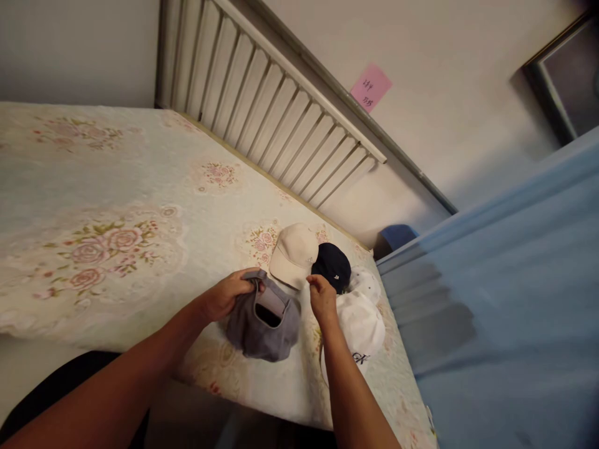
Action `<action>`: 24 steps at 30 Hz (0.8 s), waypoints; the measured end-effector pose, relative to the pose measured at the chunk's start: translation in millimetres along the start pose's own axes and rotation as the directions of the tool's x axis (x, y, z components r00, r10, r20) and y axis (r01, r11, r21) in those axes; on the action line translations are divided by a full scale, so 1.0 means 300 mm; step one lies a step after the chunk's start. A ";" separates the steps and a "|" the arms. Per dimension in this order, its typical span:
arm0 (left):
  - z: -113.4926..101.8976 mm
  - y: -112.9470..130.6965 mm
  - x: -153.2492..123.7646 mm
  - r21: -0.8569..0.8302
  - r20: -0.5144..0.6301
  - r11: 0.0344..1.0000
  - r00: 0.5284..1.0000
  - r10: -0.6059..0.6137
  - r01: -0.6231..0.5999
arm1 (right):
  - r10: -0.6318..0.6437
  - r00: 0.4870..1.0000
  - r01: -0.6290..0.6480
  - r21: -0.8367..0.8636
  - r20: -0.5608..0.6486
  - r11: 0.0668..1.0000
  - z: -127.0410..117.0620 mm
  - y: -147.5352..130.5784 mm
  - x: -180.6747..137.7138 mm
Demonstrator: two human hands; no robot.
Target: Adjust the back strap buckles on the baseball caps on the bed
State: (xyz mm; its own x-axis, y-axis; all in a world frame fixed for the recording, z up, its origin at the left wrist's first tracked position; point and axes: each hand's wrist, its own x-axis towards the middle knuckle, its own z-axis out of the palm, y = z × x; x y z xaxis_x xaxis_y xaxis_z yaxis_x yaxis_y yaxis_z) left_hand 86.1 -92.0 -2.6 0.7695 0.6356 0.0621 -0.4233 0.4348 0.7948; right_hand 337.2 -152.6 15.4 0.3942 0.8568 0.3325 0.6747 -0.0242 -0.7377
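Observation:
A grey cap [281, 338] hangs from my left hand [229, 294], whose fingers are closed on its upper edge by a narrow strap. The cap's arched back opening faces me. My right hand [322, 299] is to the right of it, fingers curled and thumb pressed in, close to the brim of a beige cap [296, 246]. Whether anything is pinched there I cannot make out. Just behind this hand lies a navy cap [333, 265] with a small white mark. Partly behind my right forearm rests a white cap [364, 321] with dark lettering.
A floral-patterned cover [178, 187] spreads under the caps. Another white cap [367, 282] sits behind the lettered one. Along the wall stands a white radiator [262, 93], with a pink note [371, 86] above. A blue curtain [491, 299] closes off the right side.

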 end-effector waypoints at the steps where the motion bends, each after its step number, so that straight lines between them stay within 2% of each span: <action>1: 0.005 -0.004 0.001 -0.009 0.000 1.000 1.000 -0.020 0.020 | 0.002 1.000 -0.002 0.000 0.008 1.000 -0.006 -0.037 -0.012; 5: 0.026 -0.020 0.002 -0.042 0.060 0.995 0.995 -0.083 0.086 | -0.034 0.978 0.009 0.120 0.206 0.993 -0.005 -0.236 -0.097; 9: 0.032 -0.032 0.003 0.003 0.101 0.998 0.993 -0.058 0.058 | -0.135 0.954 0.113 0.095 0.268 0.989 0.021 -0.365 -0.168; 13: 0.028 -0.037 0.003 0.102 0.087 0.994 0.995 -0.037 0.028 | -0.156 0.954 0.157 0.018 0.255 0.987 0.033 -0.377 -0.187; 17: 0.034 -0.036 0.000 0.222 0.057 0.975 0.998 -0.041 0.027 | -0.170 0.941 0.190 -0.042 0.292 0.981 0.023 -0.371 -0.184; 24: 0.045 -0.049 0.007 0.433 0.069 0.900 0.997 0.016 -0.045 | -0.191 0.913 0.304 -0.291 0.359 0.907 0.020 -0.389 -0.192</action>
State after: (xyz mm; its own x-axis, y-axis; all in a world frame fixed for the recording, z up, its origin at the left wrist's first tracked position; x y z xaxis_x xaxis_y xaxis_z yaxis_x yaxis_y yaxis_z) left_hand 100.3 -105.7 -6.1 0.7939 0.5967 0.1167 -0.2086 0.0869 0.9741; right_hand 232.1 -196.1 78.9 0.0069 0.9724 0.2333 0.9134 0.0889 -0.3973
